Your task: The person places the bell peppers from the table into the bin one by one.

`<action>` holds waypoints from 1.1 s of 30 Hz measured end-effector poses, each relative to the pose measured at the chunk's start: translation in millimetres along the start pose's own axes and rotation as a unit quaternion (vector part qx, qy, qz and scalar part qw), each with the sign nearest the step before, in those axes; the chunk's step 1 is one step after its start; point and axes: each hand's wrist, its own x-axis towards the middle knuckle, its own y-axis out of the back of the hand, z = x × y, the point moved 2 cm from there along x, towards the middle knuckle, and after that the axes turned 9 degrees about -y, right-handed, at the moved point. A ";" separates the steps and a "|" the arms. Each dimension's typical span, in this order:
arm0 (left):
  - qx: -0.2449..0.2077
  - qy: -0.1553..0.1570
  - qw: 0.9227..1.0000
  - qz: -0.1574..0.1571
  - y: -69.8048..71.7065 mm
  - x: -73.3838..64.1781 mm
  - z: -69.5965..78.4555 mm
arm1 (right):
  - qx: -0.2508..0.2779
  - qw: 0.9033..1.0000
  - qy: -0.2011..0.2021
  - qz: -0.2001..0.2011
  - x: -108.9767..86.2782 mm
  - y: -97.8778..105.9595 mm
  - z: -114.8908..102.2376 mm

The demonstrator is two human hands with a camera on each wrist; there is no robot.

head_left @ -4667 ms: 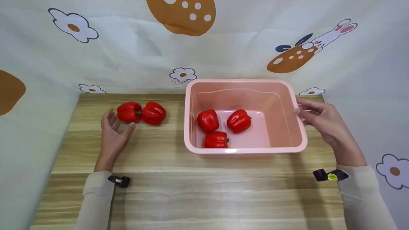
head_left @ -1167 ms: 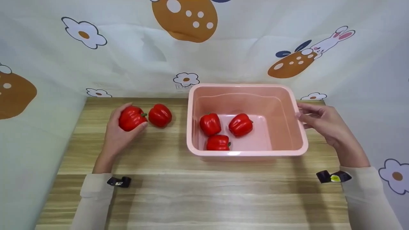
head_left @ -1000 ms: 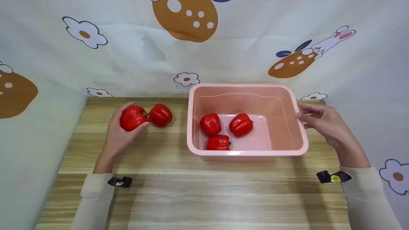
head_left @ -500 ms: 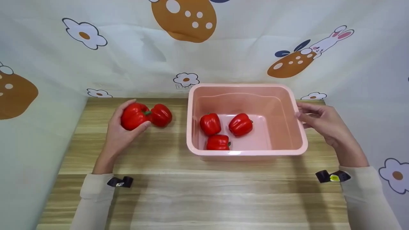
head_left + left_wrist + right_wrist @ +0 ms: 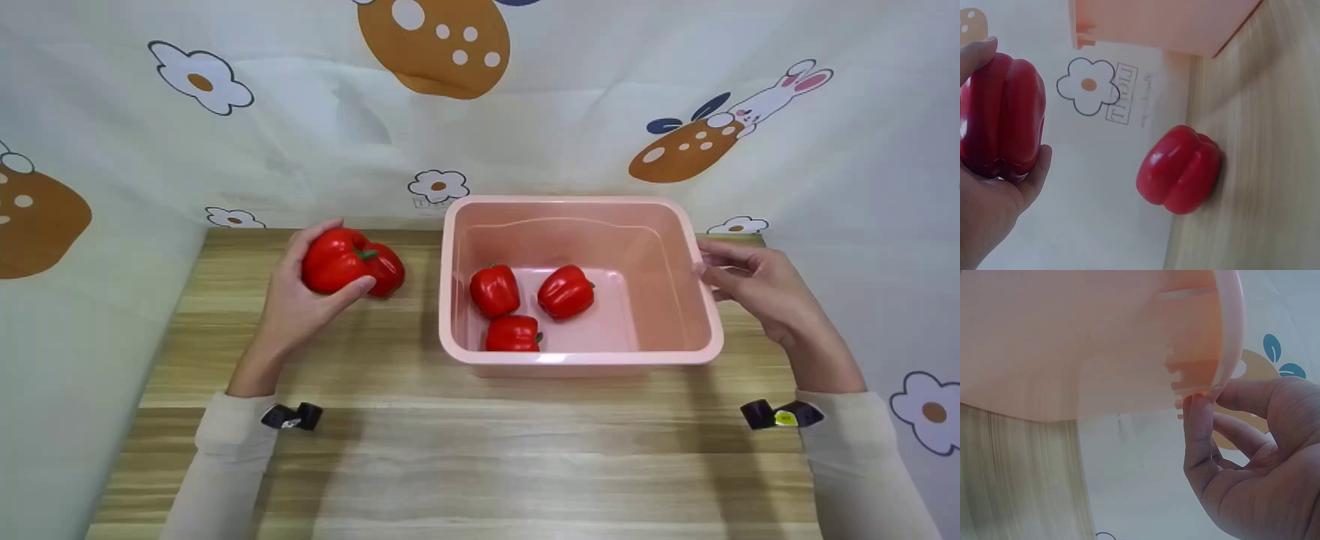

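Observation:
My left hand grips a red bell pepper with a green stem, fingers behind it and thumb in front. In the left wrist view this held pepper is up off the table. A second bell pepper lies on the wood beyond it; in the head view the held one partly covers that pepper. A pink plastic tub stands to the right, with three red bell peppers inside, one of them near the middle. My right hand pinches the tub's right rim between thumb and fingers.
The wood-grain table runs in front of the tub. A pale printed cloth rises along the back and both sides, close behind the tub. Between the lying pepper and the tub's left wall is a narrow strip of table.
My left hand went from beside the left pepper to gripping it, then raised it and moved it right, in front of the other loose pepper. My right hand keeps its pinch on the rim.

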 end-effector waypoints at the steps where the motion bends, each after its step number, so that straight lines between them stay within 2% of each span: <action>1: 0.000 -0.005 1.000 -0.002 -0.8 1.6 1.9 | 0.001 1.000 -0.001 0.000 0.1 -0.5 -0.1; 11: -0.014 -0.024 0.999 -0.020 -14.3 17.8 22.3 | 0.000 1.000 -0.002 0.002 -1.7 0.6 0.2; 22: -0.038 -0.043 0.997 -0.045 -17.3 37.1 50.8 | -0.001 1.000 -0.013 0.025 -2.9 -0.1 -1.9; 29: -0.026 -0.047 0.997 -0.054 -16.3 44.8 65.1 | 0.006 1.000 -0.012 0.016 0.4 -6.2 -3.3; 33: -0.031 -0.058 0.995 -0.072 -23.2 51.2 73.5 | 0.010 1.000 -0.014 0.026 -1.2 -5.0 -2.6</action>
